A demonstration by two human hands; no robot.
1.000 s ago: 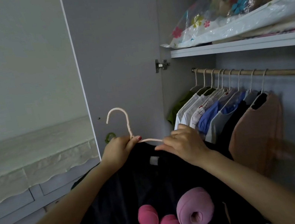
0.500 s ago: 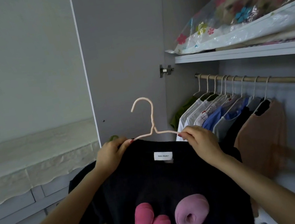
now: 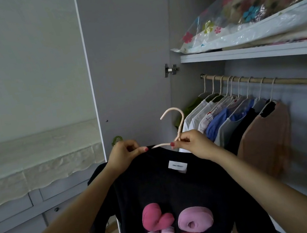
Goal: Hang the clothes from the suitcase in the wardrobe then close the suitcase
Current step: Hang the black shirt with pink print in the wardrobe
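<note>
Head view, one frame. Black top hangs on a pale hanger, held up at centre frame in front of the open wardrobe.

Left hand: fingers curled, thumb and forefinger pinching the collar edge where it meets the hanger's left arm, at about 9 o'clock from the hook stem. Probable reason: keeps the neckline from sliding off that side.

Right hand: fingers curled, pinching the hanger at the base of the hook stem, at 3 o'clock from the left hand. This looks like the carrying grip; it leaves the hook free and upright, its open end turned toward 9 o'clock.

White neck label faces the camera, so the top's inside back is toward the viewer. Padded pink and purple shapes show lower down, at 6 o'clock.

Rail runs from 1 toward 3 o'clock under the shelf, with a row of hung clothes bunched at its left end. A brown garment is the last of that row. Rail to the right of it appears bare.

Wardrobe door stands open at 12 o'clock. Bagged bedding lies on the shelf.

Judgement: garment seated on hanger; hooking over the rail not yet done. Suitcase not in view.
</note>
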